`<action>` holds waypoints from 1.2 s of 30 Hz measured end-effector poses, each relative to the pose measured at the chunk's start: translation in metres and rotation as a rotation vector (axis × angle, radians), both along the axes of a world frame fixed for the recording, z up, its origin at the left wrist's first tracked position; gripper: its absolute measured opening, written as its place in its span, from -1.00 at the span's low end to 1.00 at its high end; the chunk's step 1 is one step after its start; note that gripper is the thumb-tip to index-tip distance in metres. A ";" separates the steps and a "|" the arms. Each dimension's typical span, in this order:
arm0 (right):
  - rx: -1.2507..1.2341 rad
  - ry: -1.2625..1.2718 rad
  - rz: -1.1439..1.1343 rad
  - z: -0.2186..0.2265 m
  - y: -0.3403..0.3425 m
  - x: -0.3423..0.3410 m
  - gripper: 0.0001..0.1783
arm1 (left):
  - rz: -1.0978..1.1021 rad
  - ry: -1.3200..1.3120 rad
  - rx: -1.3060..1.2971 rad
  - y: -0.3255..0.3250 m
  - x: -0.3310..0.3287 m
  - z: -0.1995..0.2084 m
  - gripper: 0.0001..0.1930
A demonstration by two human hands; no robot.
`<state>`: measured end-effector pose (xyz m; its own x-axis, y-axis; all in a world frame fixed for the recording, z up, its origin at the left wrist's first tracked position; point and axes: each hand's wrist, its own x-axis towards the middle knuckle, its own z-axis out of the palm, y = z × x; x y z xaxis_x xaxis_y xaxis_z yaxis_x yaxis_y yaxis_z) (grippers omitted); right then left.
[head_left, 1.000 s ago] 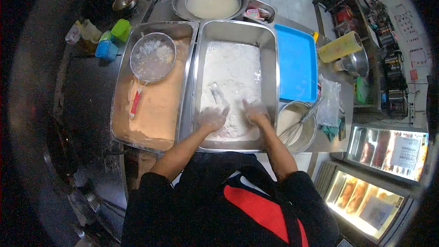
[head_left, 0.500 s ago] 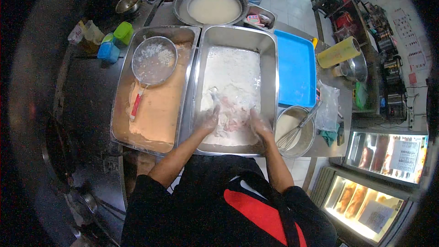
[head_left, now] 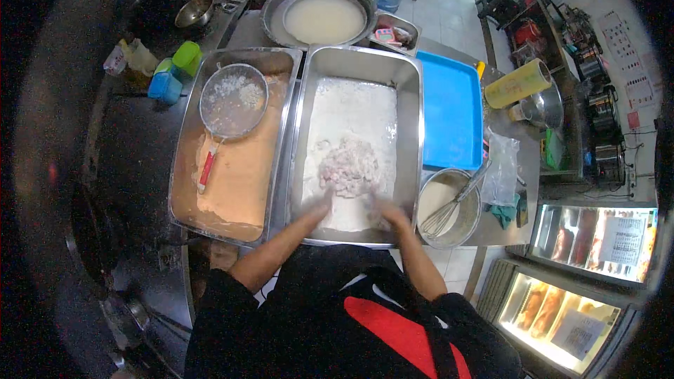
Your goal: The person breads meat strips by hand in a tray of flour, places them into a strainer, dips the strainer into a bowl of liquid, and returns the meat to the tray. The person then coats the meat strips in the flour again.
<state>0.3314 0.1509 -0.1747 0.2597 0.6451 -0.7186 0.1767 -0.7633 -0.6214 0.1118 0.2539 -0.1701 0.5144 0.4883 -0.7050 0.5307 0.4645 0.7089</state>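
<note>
A deep steel pan [head_left: 409, 140] in front of me holds a bed of white flour [head_left: 351, 109]. On the flour lies a loose heap of pale pinkish pieces [head_left: 349, 168], coated in white; they look like raw meat. My left hand [head_left: 319, 208] is at the heap's near left side, dusted white and blurred by motion. Across from it, at the near right side, my right hand [head_left: 388, 210] is blurred too. Both hands look open, fingers stretched toward the heap, with nothing visible in them.
At left, another pan [head_left: 180, 168] holds orange powder and a red-handled sieve [head_left: 234, 102]. A basin of cloudy liquid [head_left: 267, 17] stands behind. To the right are a blue tray [head_left: 451, 112], a whisk [head_left: 442, 216] in a batter pot [head_left: 474, 228], and a plastic wrap roll [head_left: 518, 84].
Both hands have drawn back slightly toward me, off the heap. The pieces, partly between my hands before, now lie gathered in a whiter mound in plain view.
</note>
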 end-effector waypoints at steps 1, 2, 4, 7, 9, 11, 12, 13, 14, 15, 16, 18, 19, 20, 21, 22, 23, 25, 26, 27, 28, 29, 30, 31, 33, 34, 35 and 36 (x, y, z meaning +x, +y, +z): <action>-0.028 -0.060 0.142 0.000 0.002 -0.021 -0.02 | 0.042 0.034 0.009 -0.009 0.003 -0.003 -0.25; -0.049 -0.083 0.218 0.008 0.007 -0.035 -0.01 | 0.091 0.033 0.005 -0.016 0.007 -0.006 -0.25; -0.002 0.055 0.093 0.056 0.030 -0.059 0.02 | 0.194 -0.035 -0.014 -0.023 0.013 -0.014 -0.26; 0.163 0.446 -0.401 0.067 0.055 -0.048 0.04 | 0.326 -0.195 0.028 -0.007 0.031 -0.001 -0.28; 0.458 0.626 -0.785 0.023 0.045 -0.027 0.04 | 0.348 -0.282 0.183 0.006 0.044 0.034 -0.34; 0.473 0.539 -0.735 0.036 0.051 -0.032 0.03 | 0.386 -0.334 0.370 0.017 0.043 0.082 -0.43; 0.490 0.448 -0.691 0.052 0.055 -0.038 0.02 | 0.402 -0.351 0.437 0.021 0.041 0.103 -0.46; 0.489 0.450 -0.687 0.071 0.061 -0.046 0.02 | -0.032 -0.142 0.580 0.021 0.038 0.122 -0.45; 0.371 0.396 -0.675 0.091 0.070 -0.053 -0.16 | -0.472 0.073 0.701 0.021 0.036 0.148 -0.44; 0.257 0.347 -0.656 0.102 0.077 -0.058 -0.33 | -0.301 0.010 0.606 0.012 0.034 0.167 -0.46; 0.261 0.349 -0.658 0.097 0.075 -0.058 -0.33 | -0.135 -0.066 0.519 0.003 0.035 0.187 -0.49; 0.427 -0.047 -0.330 0.075 0.074 -0.060 -0.41 | 0.018 -0.243 0.641 -0.008 0.032 0.138 -0.72; 0.438 -0.082 -0.288 0.064 0.078 -0.059 -0.44 | 0.065 -0.300 0.680 -0.012 0.032 0.119 -0.76; 0.441 -0.085 -0.291 0.045 0.074 -0.053 -0.44 | 0.084 -0.389 0.806 -0.013 0.033 0.108 -0.79; 0.644 -0.430 -0.043 0.021 0.065 -0.045 -0.45 | 0.104 -0.478 0.930 -0.013 0.035 0.104 -0.82; 0.830 -0.770 0.222 0.007 0.060 -0.040 -0.46 | 0.105 -0.477 0.931 -0.014 0.037 0.115 -0.82; 0.842 -0.753 0.246 0.017 0.066 -0.046 -0.46 | 0.061 -0.443 0.867 -0.017 0.034 0.137 -0.84; 0.770 -0.438 0.081 0.040 0.085 -0.055 -0.35 | 0.048 -0.394 0.812 -0.027 0.033 0.151 -0.86; 0.773 -0.452 0.071 0.021 0.096 -0.038 -0.35 | 0.017 -0.432 0.803 -0.031 0.041 0.155 -0.83; 0.769 -0.681 0.158 -0.019 0.106 -0.003 -0.41 | -0.018 -0.484 0.794 -0.034 0.052 0.145 -0.80; 0.746 -0.901 0.254 -0.042 0.115 0.026 -0.46 | -0.012 -0.484 0.780 -0.036 0.060 0.125 -0.76; 0.760 -0.895 0.258 -0.031 0.137 0.035 -0.46 | 0.034 -0.424 0.779 -0.033 0.055 0.099 -0.73; 0.514 -0.713 0.283 -0.009 0.161 0.042 -0.42 | 0.094 -0.340 0.776 -0.026 0.048 0.070 -0.69; 0.264 -0.536 0.300 0.006 0.172 0.045 -0.38 | 0.135 -0.198 0.767 -0.016 0.042 0.039 -0.66; 0.296 -0.577 0.576 0.006 0.178 0.034 -0.27 | 0.165 0.106 0.708 0.007 0.020 -0.023 -0.58; 0.299 -0.648 0.728 0.013 0.178 0.006 -0.20 | 0.227 0.193 0.602 0.016 0.001 -0.055 -0.55; 0.316 -0.719 0.881 0.021 0.177 -0.022 -0.12 | 0.374 0.165 0.407 0.018 -0.013 -0.083 -0.51; 0.312 -0.843 0.892 0.041 0.162 -0.060 -0.08 | 0.729 -0.023 0.045 0.013 -0.028 -0.110 -0.41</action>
